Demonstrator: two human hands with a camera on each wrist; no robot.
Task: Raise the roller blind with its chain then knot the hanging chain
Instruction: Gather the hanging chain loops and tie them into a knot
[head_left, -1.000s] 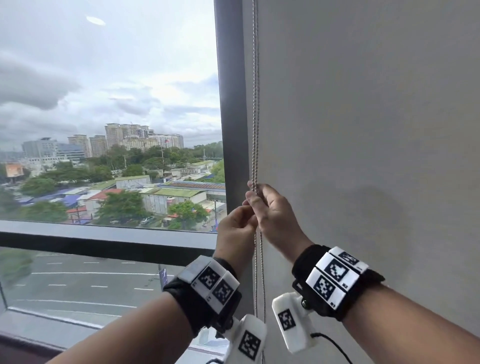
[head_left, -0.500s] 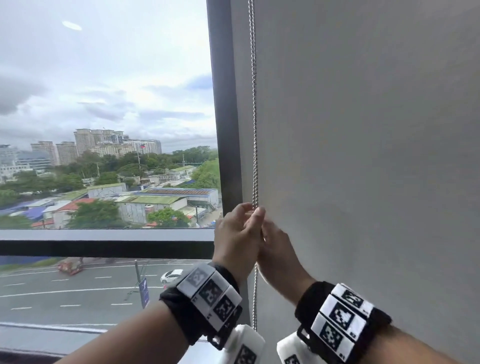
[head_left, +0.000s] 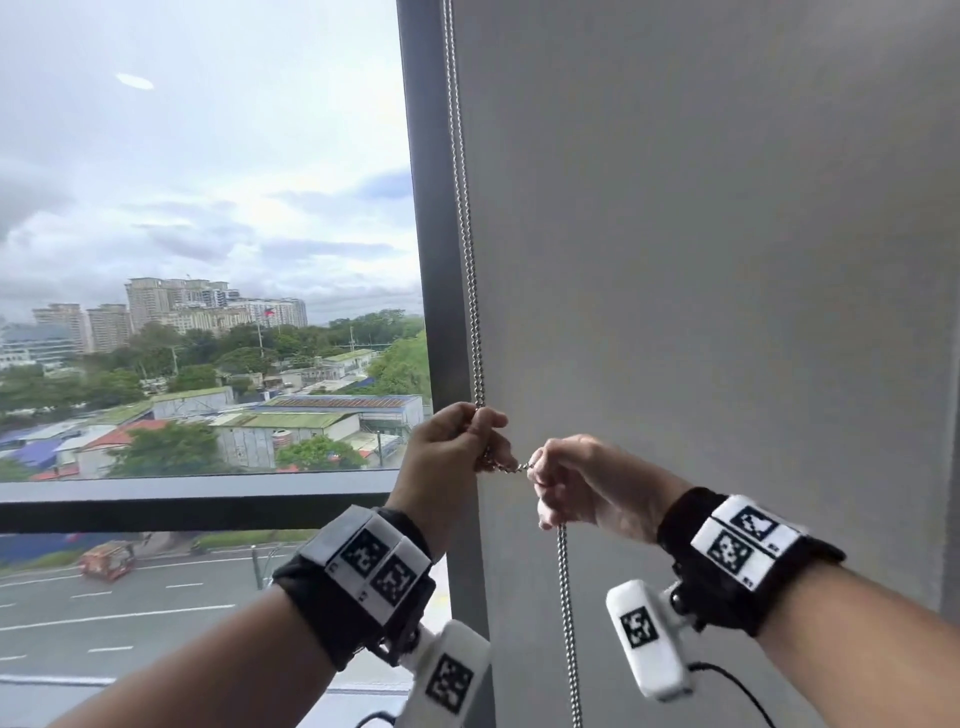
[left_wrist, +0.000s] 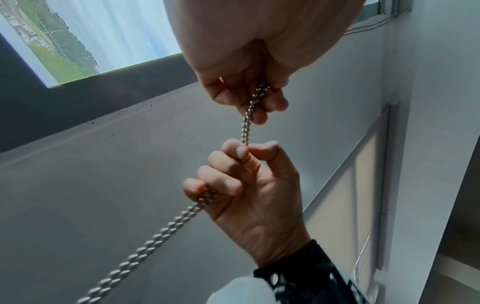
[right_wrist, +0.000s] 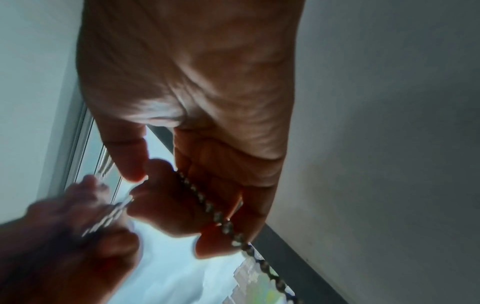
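Note:
The doubled metal bead chain (head_left: 470, 291) hangs down the left edge of the grey roller blind (head_left: 717, 270). My left hand (head_left: 482, 428) grips it at the point where it stops hanging straight. A short stretch (head_left: 511, 466) runs sideways to my right hand (head_left: 540, 470), which is curled round the chain. The rest of the chain (head_left: 566, 597) drops from the right fist out of view. In the left wrist view the left fingers (left_wrist: 259, 115) pinch the chain above the right hand (left_wrist: 246, 174). The right wrist view shows the chain (right_wrist: 207, 202) crossing the right fingers, and the left hand (right_wrist: 78, 222) is blurred.
A dark vertical window frame (head_left: 434, 270) stands just left of the chain, with a horizontal bar (head_left: 182, 501) below. The glass (head_left: 208, 208) looks out on buildings and a road. The blind covers everything to the right.
The hands were stacked close together on the hanging chain. Now the right hand has moved out to the right and drawn a short stretch sideways, with the lower chain hanging from it.

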